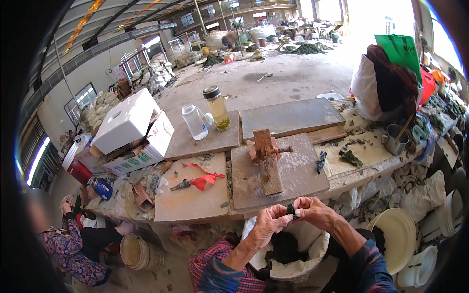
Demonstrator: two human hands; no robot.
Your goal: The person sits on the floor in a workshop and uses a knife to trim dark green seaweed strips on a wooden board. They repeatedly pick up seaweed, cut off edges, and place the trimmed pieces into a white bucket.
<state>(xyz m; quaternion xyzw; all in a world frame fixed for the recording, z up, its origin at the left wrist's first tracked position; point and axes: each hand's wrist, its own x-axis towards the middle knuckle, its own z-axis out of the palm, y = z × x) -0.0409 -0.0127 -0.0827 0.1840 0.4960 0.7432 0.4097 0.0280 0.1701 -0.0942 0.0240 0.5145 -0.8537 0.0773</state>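
Observation:
My left hand point(268, 224) and my right hand point(316, 212) meet just before the bench's near edge. Between their fingertips they pinch a small dark piece point(291, 211), which looks like dried seaweed. Directly beneath is a cloth-lined tub point(318, 244) with a dark heap point(285, 246) of similar material inside. Beyond my hands, a rusty metal clamp point(270, 164) with a screw bolt rests on a dusty board point(306, 161). My fingers partly cover the piece, so its full shape is hidden.
Left on the bench are a red cloth strip point(207, 180), a plastic bottle point(195, 122), a tea flask point(218, 110) and a foam box point(126, 121). A metal mug point(395, 139) stands right, above a pale bucket point(397, 238). Another person point(73, 252) sits at left beside a bucket point(137, 252).

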